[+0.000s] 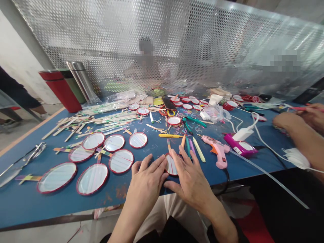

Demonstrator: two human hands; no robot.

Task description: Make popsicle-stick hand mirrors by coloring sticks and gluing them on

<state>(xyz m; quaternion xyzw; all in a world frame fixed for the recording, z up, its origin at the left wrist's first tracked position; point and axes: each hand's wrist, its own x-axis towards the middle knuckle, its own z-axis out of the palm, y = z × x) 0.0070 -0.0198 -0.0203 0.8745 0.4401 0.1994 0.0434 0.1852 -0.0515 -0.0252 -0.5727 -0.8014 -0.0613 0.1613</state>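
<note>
My left hand [146,180] and my right hand [188,175] lie side by side on the blue table [22,202], near its front edge. Between them sits a small round red-rimmed mirror disc [171,165] with a coloured stick handle. The fingers of both hands are stretched out and press flat on or beside the disc, partly covering it. Neither hand grips anything.
Several finished round mirrors [92,179] lie at the left. Coloured markers [198,153], a pink glue gun [217,150] and a purple charger [240,146] lie at the right. Wooden sticks [71,126] and flasks [60,89] stand at the back left. Another person's arms [301,130] rest at the right.
</note>
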